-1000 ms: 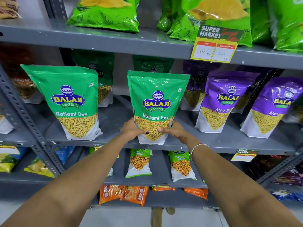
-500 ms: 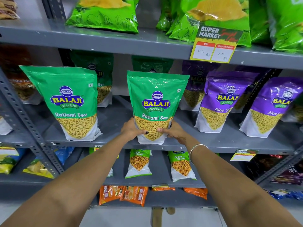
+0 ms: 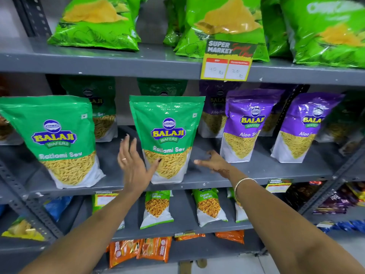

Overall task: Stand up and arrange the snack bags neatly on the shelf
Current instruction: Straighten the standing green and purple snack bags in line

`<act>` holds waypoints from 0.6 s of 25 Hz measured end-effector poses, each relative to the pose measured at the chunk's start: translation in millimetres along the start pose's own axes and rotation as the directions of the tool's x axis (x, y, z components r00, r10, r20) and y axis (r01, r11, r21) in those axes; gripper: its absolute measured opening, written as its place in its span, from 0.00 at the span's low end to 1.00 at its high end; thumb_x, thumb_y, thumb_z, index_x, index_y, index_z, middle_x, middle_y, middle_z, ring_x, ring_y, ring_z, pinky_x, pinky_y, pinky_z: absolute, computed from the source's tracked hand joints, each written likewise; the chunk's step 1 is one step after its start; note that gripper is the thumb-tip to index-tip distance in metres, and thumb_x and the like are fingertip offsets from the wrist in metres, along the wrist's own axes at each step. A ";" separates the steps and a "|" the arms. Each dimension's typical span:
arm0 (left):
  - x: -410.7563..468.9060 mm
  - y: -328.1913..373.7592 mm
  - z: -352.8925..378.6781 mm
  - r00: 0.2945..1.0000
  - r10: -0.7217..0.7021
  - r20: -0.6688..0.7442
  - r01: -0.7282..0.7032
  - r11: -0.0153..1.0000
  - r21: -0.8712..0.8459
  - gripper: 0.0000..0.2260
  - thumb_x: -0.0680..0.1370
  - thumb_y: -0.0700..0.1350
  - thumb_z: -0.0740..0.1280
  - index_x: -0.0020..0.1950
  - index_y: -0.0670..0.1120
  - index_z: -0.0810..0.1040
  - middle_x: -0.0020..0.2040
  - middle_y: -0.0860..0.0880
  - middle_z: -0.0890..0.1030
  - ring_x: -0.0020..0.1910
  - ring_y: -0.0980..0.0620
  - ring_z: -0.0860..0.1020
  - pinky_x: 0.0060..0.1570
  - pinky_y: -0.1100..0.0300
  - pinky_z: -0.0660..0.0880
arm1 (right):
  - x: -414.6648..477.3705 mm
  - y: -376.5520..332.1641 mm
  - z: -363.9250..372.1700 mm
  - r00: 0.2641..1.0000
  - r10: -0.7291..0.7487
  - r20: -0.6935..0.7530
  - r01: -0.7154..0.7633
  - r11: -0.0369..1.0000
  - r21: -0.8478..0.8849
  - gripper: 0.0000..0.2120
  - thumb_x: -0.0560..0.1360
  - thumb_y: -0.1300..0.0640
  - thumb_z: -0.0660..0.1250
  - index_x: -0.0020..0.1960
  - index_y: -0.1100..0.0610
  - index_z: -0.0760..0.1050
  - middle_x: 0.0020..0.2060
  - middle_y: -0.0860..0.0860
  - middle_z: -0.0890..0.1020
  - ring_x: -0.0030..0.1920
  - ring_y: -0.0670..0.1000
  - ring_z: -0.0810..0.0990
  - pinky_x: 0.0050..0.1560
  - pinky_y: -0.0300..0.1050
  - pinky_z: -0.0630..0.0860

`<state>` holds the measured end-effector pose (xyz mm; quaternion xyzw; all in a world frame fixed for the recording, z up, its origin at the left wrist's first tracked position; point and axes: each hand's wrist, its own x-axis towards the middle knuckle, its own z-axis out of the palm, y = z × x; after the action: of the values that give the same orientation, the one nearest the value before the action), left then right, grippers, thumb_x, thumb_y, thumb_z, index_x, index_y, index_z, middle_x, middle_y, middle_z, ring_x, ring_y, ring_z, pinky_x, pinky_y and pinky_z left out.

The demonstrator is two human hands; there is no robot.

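A green Ratlami Sev bag (image 3: 167,135) stands upright at the front middle of the grey middle shelf (image 3: 256,173). My left hand (image 3: 134,163) is open beside the bag's lower left corner, fingers spread upward, thumb touching the bag's front. My right hand (image 3: 213,162) is open just right of the bag, fingers pointing left, apart from it. A second green Ratlami Sev bag (image 3: 57,141) stands at the left. Two purple Aloo Sev bags (image 3: 246,125) (image 3: 302,127) stand at the right.
More green and purple bags stand behind the front row. Bright green chip bags (image 3: 98,22) lie on the shelf above, with a price tag (image 3: 227,62) hanging from its edge. Smaller Chana Garam bags (image 3: 158,208) and orange packets (image 3: 138,252) fill lower shelves. Slotted uprights (image 3: 19,192) frame the sides.
Both hands have let go of the middle green bag and opened. The left hand lifted beside it, the right drew off to the right. The bag stays standing.
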<state>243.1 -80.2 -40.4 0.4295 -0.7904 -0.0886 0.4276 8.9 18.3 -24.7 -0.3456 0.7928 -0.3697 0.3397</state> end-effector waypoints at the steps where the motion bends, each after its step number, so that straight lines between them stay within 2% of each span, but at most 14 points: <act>1: -6.5 10.3 2.0 0.980 0.185 -0.069 -0.182 0.982 0.043 0.36 0.70 0.61 0.61 0.69 0.41 0.58 0.73 0.41 0.58 0.73 0.44 0.55 0.70 0.46 0.51 | 1.3 11.2 -18.3 0.999 0.039 -0.032 -0.041 0.996 -0.076 0.20 0.69 0.48 0.72 0.50 0.61 0.73 0.45 0.56 0.81 0.47 0.55 0.81 0.36 0.37 0.76; 2: -10.8 27.2 11.3 0.932 0.355 -0.070 -0.352 0.935 0.047 0.33 0.71 0.61 0.60 0.68 0.42 0.59 0.71 0.43 0.59 0.72 0.45 0.55 0.71 0.48 0.50 | 4.6 23.7 -41.8 0.997 0.070 -0.038 -0.075 0.984 -0.160 0.16 0.70 0.48 0.72 0.38 0.60 0.73 0.29 0.54 0.81 0.33 0.52 0.81 0.25 0.34 0.71; 3: -14.0 46.6 23.5 0.873 0.487 -0.029 -0.486 0.873 0.032 0.31 0.71 0.60 0.60 0.67 0.43 0.60 0.69 0.44 0.61 0.71 0.46 0.56 0.71 0.49 0.50 | 5.3 33.5 -66.0 0.989 0.139 -0.047 -0.146 0.960 -0.240 0.17 0.70 0.49 0.71 0.33 0.58 0.70 0.19 0.50 0.77 0.22 0.49 0.77 0.20 0.34 0.68; 4: -15.6 68.7 38.2 0.832 0.555 0.023 -0.555 0.832 0.001 0.30 0.70 0.58 0.61 0.67 0.44 0.61 0.68 0.44 0.62 0.70 0.46 0.58 0.70 0.51 0.52 | 5.8 40.9 -89.7 0.979 0.192 -0.072 -0.204 0.941 -0.271 0.15 0.70 0.50 0.71 0.34 0.58 0.70 0.16 0.49 0.76 0.17 0.46 0.74 0.21 0.34 0.69; 5: -15.5 94.4 57.4 0.813 0.577 0.085 -0.576 0.817 -0.033 0.30 0.70 0.56 0.62 0.67 0.43 0.62 0.68 0.44 0.64 0.69 0.45 0.61 0.69 0.52 0.55 | 9.8 51.4 -115.7 0.974 0.197 -0.114 -0.223 0.930 -0.294 0.12 0.70 0.51 0.72 0.41 0.58 0.73 0.24 0.52 0.80 0.21 0.45 0.77 0.29 0.38 0.73; 6: -13.2 116.7 78.8 0.824 0.544 0.161 -0.538 0.839 -0.078 0.30 0.70 0.55 0.63 0.67 0.42 0.63 0.68 0.42 0.66 0.68 0.45 0.64 0.67 0.53 0.58 | 22.2 65.1 -137.8 0.972 0.163 -0.169 -0.209 0.930 -0.302 0.16 0.69 0.52 0.73 0.52 0.58 0.73 0.38 0.57 0.83 0.34 0.47 0.81 0.41 0.42 0.76; 7: -9.1 140.0 96.0 0.858 0.459 0.228 -0.437 0.888 -0.144 0.31 0.70 0.54 0.65 0.69 0.40 0.63 0.69 0.41 0.68 0.68 0.45 0.65 0.68 0.57 0.58 | 31.2 74.4 -156.6 0.967 0.118 -0.227 -0.178 0.947 -0.266 0.28 0.68 0.53 0.74 0.62 0.61 0.68 0.54 0.60 0.79 0.50 0.52 0.81 0.54 0.47 0.75; 8: -3.7 159.7 115.9 0.900 0.317 0.298 -0.247 0.936 -0.249 0.33 0.70 0.52 0.67 0.70 0.39 0.62 0.70 0.41 0.68 0.69 0.45 0.66 0.68 0.60 0.57 | 40.6 80.2 -171.3 0.967 0.072 -0.244 -0.114 0.981 -0.160 0.36 0.66 0.56 0.76 0.67 0.64 0.62 0.63 0.60 0.73 0.61 0.55 0.75 0.62 0.50 0.72; 9: 4.4 176.9 132.5 0.907 0.157 0.391 -0.020 0.942 -0.334 0.35 0.70 0.49 0.71 0.71 0.38 0.60 0.70 0.43 0.67 0.69 0.47 0.66 0.67 0.63 0.58 | 51.3 85.2 -182.2 0.975 0.007 -0.223 -0.014 0.999 -0.031 0.39 0.64 0.59 0.78 0.67 0.64 0.60 0.65 0.60 0.70 0.65 0.55 0.70 0.67 0.52 0.70; 10: 13.1 191.0 151.6 0.874 0.005 0.485 0.196 0.910 -0.364 0.37 0.67 0.46 0.74 0.71 0.39 0.60 0.68 0.46 0.68 0.67 0.50 0.67 0.63 0.64 0.61 | 63.8 92.2 -191.5 0.982 -0.037 -0.184 0.051 0.996 0.077 0.40 0.62 0.60 0.79 0.65 0.63 0.60 0.65 0.58 0.70 0.68 0.55 0.69 0.68 0.54 0.69; 11: 21.2 200.2 166.4 0.815 -0.100 0.570 0.354 0.865 -0.354 0.37 0.65 0.44 0.76 0.69 0.41 0.63 0.65 0.48 0.71 0.64 0.52 0.69 0.57 0.65 0.63 | 78.8 99.9 -195.7 0.989 -0.064 -0.131 0.083 0.986 0.148 0.42 0.59 0.60 0.81 0.65 0.63 0.61 0.66 0.57 0.71 0.68 0.56 0.69 0.68 0.54 0.70; 13: 32.5 207.5 188.3 0.725 -0.191 0.662 0.515 0.788 -0.337 0.32 0.62 0.44 0.78 0.63 0.44 0.68 0.61 0.48 0.75 0.58 0.52 0.73 0.50 0.66 0.66 | 92.1 103.6 -196.2 0.994 -0.106 0.008 0.101 0.964 0.245 0.40 0.60 0.64 0.80 0.66 0.64 0.64 0.66 0.57 0.74 0.64 0.54 0.74 0.60 0.46 0.77; 15: 35.8 212.2 198.0 0.701 -0.261 0.664 0.605 0.711 -0.359 0.37 0.56 0.47 0.78 0.61 0.41 0.69 0.62 0.42 0.77 0.58 0.47 0.76 0.54 0.58 0.72 | 94.9 103.1 -194.3 0.981 -0.178 0.070 0.147 0.935 0.322 0.33 0.64 0.71 0.75 0.65 0.66 0.65 0.62 0.57 0.77 0.57 0.53 0.77 0.48 0.35 0.79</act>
<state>-43.3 -21.7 -33.7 0.4218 -0.6875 -0.5396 0.2415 -226.3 61.0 -39.9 -0.3690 0.6744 -0.5011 0.3973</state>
